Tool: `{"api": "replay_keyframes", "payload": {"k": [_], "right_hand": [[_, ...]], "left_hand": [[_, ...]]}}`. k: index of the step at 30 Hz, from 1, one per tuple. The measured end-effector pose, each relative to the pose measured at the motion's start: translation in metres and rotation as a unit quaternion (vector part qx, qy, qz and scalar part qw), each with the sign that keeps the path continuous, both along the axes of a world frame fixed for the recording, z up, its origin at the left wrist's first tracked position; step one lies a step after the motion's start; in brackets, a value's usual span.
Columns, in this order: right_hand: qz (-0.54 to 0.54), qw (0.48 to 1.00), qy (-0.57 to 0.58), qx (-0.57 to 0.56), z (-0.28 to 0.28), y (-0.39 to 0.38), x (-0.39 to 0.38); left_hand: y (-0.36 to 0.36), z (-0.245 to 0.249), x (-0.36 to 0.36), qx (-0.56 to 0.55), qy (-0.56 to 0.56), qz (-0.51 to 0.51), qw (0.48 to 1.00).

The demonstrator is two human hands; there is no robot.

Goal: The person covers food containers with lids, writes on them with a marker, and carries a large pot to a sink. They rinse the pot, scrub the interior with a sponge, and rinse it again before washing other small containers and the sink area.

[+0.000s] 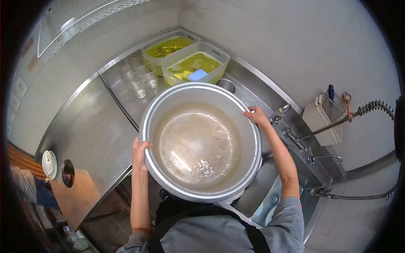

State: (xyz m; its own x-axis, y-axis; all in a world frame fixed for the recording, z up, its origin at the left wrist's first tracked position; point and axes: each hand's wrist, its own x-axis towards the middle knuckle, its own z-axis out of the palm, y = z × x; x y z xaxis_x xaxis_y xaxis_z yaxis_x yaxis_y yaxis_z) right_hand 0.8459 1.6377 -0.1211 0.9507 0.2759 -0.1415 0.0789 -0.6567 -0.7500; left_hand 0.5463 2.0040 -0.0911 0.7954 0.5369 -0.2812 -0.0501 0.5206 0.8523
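Observation:
A large round metal pot [198, 147] with cloudy water in its bottom is in front of my body, above the edge of the sink. My left hand [140, 154] grips its left rim, with the thumb over the edge. On the upper right rim, my right hand [255, 114] is closed with the thumb inside and the fingers mostly hidden behind the wall. The pot hides part of the counter and sink beneath it.
Behind the pot stand several clear glasses [138, 84], two plastic tubs [219, 54] of yellow-green liquid and a metal cup [225, 85]. Taps [284, 109] and a spray hose [375, 107] line the right wall. Stacked dishes [49, 164] sit beside a counter hole [67, 173]; another person's arm [25, 183] shows at left.

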Motion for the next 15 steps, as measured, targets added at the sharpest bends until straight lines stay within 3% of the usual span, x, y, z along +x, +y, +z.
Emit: {"api": "replay_keyframes", "payload": {"k": [3,9,15], "right_hand": [[-0.010,0.996,-0.082,-0.043,0.001,0.042,-0.006],[0.028,0.999,0.011,-0.015,-0.004,0.097,0.002],[-0.013,0.997,-0.033,-0.068,-0.004,0.131,-0.010]], "left_hand": [[0.025,0.005,-0.015,-0.003,-0.005,0.024,1.000],[0.073,-0.016,-0.029,-0.002,-0.011,0.052,0.999],[0.100,-0.024,-0.027,-0.007,-0.040,0.044,0.998]]}}
